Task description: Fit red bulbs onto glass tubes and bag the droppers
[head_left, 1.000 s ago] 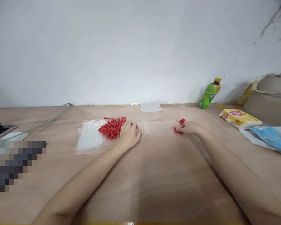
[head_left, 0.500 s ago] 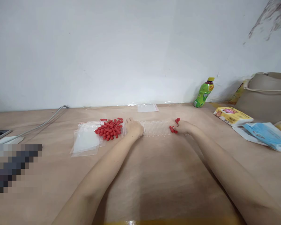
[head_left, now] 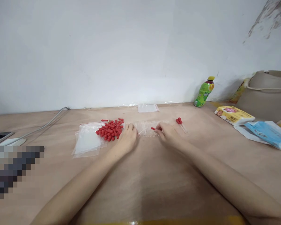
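Big brown tabletop (head_left: 168, 193) across the lower frame, row of clear tubes (head_left: 150, 132) near the center, heap of red bulbs (head_left: 111, 128) center-left. Right hand (head_left: 166, 132) and left hand (head_left: 128, 137) are both pinching, mid-frame. Two red-capped tubes (head_left: 179, 121) lie center-right. Tiniest bits: left's gripping a tilted clear tube (head_left: 142, 130), right's got a single red bulb (head_left: 153, 128).

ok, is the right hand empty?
No, the right hand has a small red piece at its thumb and fingertips, by the thin clear tubes.
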A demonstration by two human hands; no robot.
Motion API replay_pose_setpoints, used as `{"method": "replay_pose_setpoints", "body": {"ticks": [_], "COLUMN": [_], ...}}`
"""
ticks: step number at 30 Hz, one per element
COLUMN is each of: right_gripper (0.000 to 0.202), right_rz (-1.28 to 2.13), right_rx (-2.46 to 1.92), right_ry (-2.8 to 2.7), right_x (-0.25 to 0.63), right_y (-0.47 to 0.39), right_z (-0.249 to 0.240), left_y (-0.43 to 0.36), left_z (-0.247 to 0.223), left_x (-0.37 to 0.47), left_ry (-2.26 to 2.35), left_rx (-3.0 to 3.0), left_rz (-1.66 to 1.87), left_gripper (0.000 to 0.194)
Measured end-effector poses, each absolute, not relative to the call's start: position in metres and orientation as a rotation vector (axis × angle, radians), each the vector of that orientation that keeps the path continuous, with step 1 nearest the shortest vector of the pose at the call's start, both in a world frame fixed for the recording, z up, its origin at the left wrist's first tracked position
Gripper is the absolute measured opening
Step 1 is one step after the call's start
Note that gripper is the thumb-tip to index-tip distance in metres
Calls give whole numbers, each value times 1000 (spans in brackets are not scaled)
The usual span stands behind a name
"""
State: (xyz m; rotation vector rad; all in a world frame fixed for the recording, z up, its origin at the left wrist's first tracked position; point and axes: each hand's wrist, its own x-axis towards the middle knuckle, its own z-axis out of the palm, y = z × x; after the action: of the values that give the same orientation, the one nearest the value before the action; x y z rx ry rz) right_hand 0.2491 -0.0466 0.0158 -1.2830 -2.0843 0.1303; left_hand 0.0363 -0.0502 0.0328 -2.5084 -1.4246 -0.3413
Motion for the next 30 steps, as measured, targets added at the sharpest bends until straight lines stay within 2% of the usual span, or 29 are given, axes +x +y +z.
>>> {"method": "replay_pose_setpoints", "body": {"ticks": [4,8,14,20,30], "right_gripper": [18,19,16,18,21], "right_rz": [-36,-51,17,72,277], "right_rx": [-1052,-998,-1002,-990,-869], "right_ry": [-2248,-2305,-2196,-2187,-2170], "right_x": [241,242,243,243,241], "right_y": [-61,-68,-68,-67,-71], "right_z": [-10,-18,-21,-22,-18], "left_y": [-75,-83,-74,-62,-65], "left_z": [25,23,8,-8,-5], "left_x": [8,6,26,37,35], "left_ry": [-1283,-1298,-1255,-1300,-1312], "left_rx": [-2606,-2681,-2918,-2880,-2864], "left_rz": [-310,-284,-660,-953,-1032], "left_gripper": [17,14,8,9,14]}}
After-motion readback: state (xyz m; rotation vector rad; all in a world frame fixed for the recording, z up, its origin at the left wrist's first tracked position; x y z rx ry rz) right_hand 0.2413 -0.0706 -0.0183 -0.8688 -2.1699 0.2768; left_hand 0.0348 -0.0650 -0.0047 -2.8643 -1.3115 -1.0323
